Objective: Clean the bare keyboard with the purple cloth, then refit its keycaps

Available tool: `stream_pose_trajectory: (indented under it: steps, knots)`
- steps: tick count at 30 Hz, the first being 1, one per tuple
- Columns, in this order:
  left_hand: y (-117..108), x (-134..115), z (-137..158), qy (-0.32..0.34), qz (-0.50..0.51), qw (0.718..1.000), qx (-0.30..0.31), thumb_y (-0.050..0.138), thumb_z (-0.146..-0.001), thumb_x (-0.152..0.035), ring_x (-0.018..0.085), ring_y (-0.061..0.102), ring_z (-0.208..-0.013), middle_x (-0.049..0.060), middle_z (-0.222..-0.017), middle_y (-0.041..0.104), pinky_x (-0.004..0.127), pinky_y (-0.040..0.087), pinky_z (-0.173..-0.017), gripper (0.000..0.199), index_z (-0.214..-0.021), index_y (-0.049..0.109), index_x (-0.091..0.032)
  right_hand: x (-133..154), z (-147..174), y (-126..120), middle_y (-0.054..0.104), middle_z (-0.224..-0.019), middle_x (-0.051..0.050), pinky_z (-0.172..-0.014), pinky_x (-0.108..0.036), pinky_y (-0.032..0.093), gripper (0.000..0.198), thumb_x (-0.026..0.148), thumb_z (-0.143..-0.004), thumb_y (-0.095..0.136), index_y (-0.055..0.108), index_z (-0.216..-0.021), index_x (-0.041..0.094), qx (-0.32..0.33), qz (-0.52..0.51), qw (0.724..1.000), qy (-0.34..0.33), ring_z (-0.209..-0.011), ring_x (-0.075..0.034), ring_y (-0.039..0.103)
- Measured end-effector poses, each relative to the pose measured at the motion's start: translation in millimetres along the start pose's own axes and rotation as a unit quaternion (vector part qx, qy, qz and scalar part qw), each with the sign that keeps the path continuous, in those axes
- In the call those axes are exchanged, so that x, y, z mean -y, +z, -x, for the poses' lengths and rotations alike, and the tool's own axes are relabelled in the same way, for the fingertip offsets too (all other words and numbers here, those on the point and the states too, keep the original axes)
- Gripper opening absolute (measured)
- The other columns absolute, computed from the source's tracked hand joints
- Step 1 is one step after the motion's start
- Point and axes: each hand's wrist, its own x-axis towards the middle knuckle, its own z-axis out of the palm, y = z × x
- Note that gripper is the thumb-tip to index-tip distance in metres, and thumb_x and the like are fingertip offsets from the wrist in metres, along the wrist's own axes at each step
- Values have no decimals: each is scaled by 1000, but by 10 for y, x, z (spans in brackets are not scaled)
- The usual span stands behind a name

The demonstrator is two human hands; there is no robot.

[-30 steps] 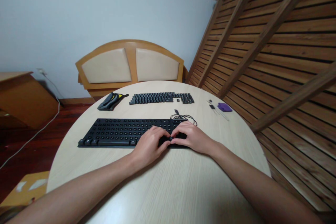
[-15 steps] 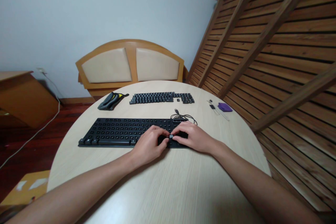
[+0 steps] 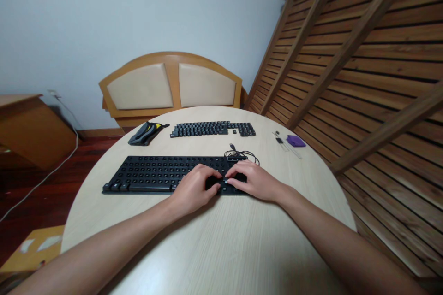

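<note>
A black keyboard [image 3: 148, 170] lies across the table, most of its switches bare, with keycaps on part of its front row. My left hand [image 3: 199, 186] rests over its right half, thumb and index finger curved and apart, nothing visible between them. Facing it, my right hand [image 3: 254, 179] pinches a small dark keycap [image 3: 225, 181] low at the keyboard's surface. Whether the keycap is seated on a switch is hard to make out. Both hands hide part of the keys beneath them.
Beyond the keyboard, loose black keycaps [image 3: 200, 129] lie in rows. A coiled cable [image 3: 242, 153] sits behind my right hand. A black-and-yellow pouch [image 3: 145, 133] is at the back left; a purple cloth item [image 3: 296, 141] and small thin tools [image 3: 279, 140] are at the right.
The keycap, earlier raised between the fingertips of both hands, is now lower against the keyboard. My left fingertips have drawn slightly left, away from it.
</note>
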Motion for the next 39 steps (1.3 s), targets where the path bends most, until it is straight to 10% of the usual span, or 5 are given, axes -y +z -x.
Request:
stream_pose_trajectory:
  steps: [39]
  knots:
    - [-48, -9, -24, 37, -12, 999, 23, 61, -86, -18, 22, 61, -98, 2, -96, 73, 37, 48, -88, 13, -90, 73, -22, -43, 10, 51, 72, -91, -3, -87, -37, 44, 10, 28, -86, 71, 70, -94, 21, 34, 16, 998, -55, -92, -20, 62]
